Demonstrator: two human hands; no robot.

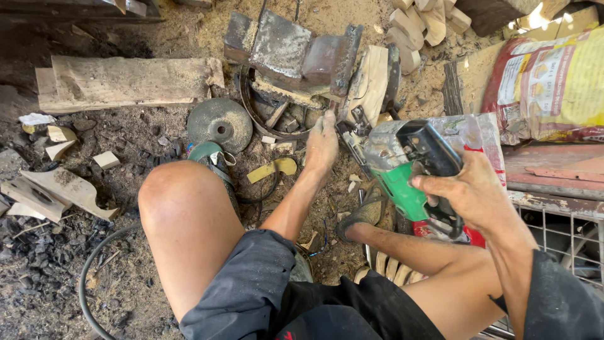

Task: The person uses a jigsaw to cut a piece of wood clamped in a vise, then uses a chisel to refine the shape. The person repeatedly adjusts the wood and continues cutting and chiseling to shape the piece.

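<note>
My right hand (473,192) grips the black rear handle of a green and grey angle grinder (402,167), held over my right leg with its head pointing at a pale wooden block (368,82). That block stands upright against a rusty metal vise (296,53). My left hand (322,143) reaches forward between my legs, fingers together, with the fingertips at the foot of the vise beside the grinder's head. Whether it pinches something small there is hidden. My bare left knee (182,208) is raised.
A second grinder with a grey disc (220,123) lies on the sawdust-covered ground, its black cable (94,277) looping left. A rough plank (126,82) lies at far left, with offcuts near it. Carved wooden pieces (418,25) are stacked behind; a printed sack (553,88) and a wire grate (560,236) sit right.
</note>
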